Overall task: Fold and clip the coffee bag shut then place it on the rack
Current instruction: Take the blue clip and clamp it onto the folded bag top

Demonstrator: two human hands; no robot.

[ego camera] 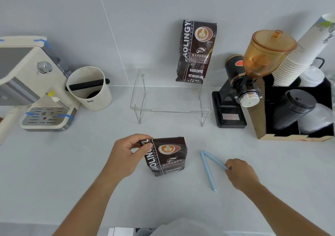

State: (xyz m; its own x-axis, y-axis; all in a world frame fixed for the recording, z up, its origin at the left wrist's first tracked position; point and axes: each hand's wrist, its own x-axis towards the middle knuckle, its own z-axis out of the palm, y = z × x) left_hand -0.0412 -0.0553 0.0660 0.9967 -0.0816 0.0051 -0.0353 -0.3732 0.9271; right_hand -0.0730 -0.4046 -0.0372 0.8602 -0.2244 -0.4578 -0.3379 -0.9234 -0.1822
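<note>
Near the worktop's front edge, our left hand [126,154] pinches the folded top corner of the upright coffee bag [165,156] while our right hand [242,174] fingertips touch the splayed blue clip [210,168]; if that pinch slackens, we judge the fold could spring open.

Glossy dark foil coffee bag [166,156] pinched by left fingers [143,147], matt pale-blue plastic clip [208,170] touching right fingers [228,166], clear glossy acrylic rack [170,99] on wire legs beyond, smooth matt grey tabletop [90,172] beneath.
</note>
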